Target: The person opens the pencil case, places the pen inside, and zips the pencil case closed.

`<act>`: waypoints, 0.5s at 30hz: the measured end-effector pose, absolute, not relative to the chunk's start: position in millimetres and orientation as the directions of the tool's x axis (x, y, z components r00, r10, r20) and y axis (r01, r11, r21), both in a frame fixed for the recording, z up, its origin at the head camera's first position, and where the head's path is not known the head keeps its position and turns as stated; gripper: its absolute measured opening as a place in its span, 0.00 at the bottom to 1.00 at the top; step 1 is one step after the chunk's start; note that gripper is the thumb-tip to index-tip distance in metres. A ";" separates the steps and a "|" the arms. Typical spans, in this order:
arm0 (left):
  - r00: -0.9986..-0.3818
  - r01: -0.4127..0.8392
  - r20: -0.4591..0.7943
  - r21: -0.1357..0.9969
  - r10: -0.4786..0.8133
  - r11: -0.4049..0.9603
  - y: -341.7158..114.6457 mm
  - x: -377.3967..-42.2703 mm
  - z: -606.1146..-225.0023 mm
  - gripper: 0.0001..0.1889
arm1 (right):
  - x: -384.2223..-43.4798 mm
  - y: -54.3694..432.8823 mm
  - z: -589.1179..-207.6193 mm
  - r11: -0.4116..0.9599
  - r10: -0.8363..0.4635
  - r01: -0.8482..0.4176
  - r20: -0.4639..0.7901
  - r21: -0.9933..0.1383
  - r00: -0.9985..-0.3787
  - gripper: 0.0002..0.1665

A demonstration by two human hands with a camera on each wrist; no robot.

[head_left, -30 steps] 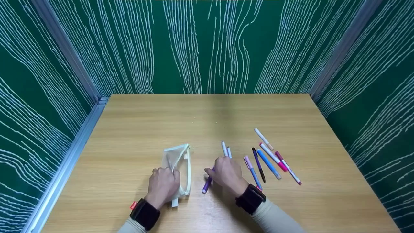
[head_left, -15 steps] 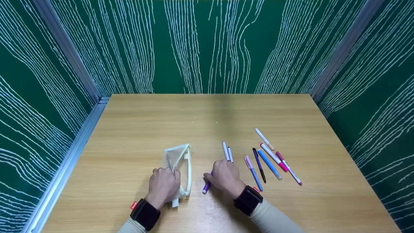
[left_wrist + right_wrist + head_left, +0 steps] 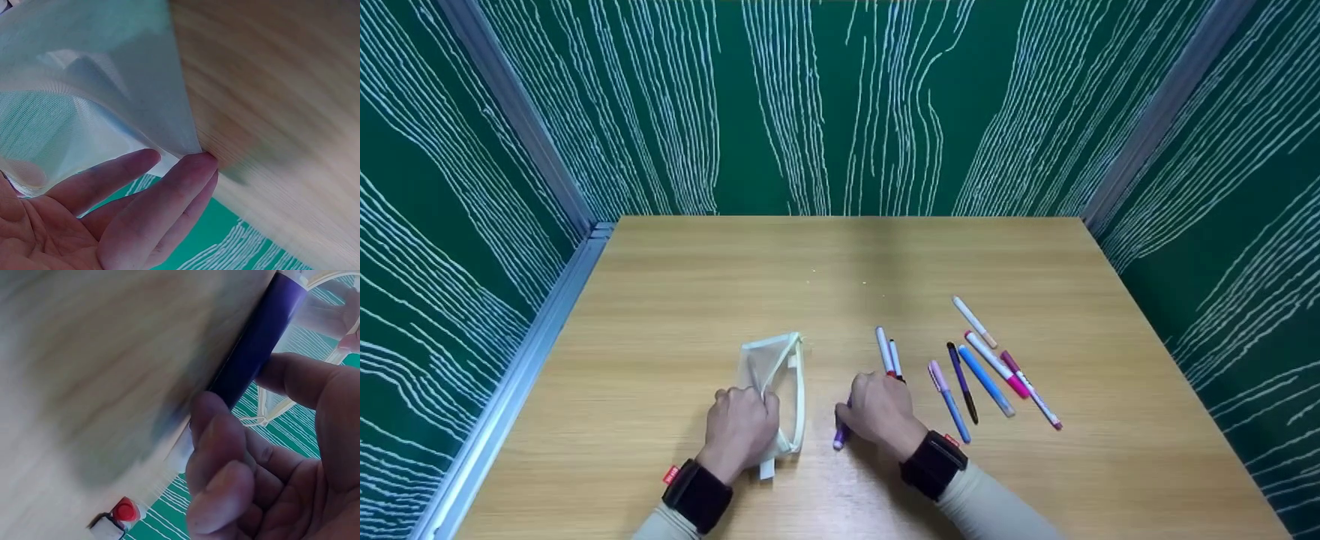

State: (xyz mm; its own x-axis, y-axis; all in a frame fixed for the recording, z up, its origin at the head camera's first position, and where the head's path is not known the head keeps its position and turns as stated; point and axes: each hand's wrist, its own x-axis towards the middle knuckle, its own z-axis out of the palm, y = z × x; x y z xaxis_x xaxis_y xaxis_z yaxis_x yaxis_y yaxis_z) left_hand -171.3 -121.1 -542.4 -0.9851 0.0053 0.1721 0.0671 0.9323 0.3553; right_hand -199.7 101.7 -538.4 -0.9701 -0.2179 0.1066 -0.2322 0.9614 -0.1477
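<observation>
A whitish translucent mesh pencil pouch (image 3: 757, 360) lies at the centre-left of the table, its mouth spread toward the right. My left hand (image 3: 741, 429) holds the pouch by its side wall; in the left wrist view fingertips (image 3: 199, 164) touch the mesh, and the thumb is mostly hidden. To the right of the pouch, my right hand (image 3: 883, 409) pinches a purple marker (image 3: 256, 343) between thumb and fingers, low over the wood. In the head view the hand covers much of that marker. Just beyond the right hand lie two white markers (image 3: 884, 349) with red ends.
Right of the right hand lie a lilac-capped blue pen (image 3: 950, 403), a dark pen (image 3: 962, 384), a blue marker (image 3: 986, 380), a pink-capped marker (image 3: 996, 364), a maroon-ended marker (image 3: 1032, 390) and a beige-ended marker (image 3: 974, 321). Green patterned walls (image 3: 870, 112) enclose the wooden table (image 3: 690, 270).
My right hand has shifted slightly left and toward me, its fingers closing in on the purple marker. The red ends of the two white markers now show. My left hand and the pouch stay put.
</observation>
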 end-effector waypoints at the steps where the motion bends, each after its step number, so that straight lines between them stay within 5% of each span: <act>1: -0.984 0.069 0.175 0.355 0.006 0.932 -121.2 -171.1 -542.5 0.27 | -199.8 101.5 -538.7 0.958 -0.225 -0.242 0.118 -0.154 -0.967 0.23; 15: -0.986 0.055 0.169 0.363 -0.008 0.930 -121.4 -172.1 -544.4 0.26 | -198.7 99.4 -540.7 0.924 -0.253 -0.274 0.111 -0.265 -0.961 0.17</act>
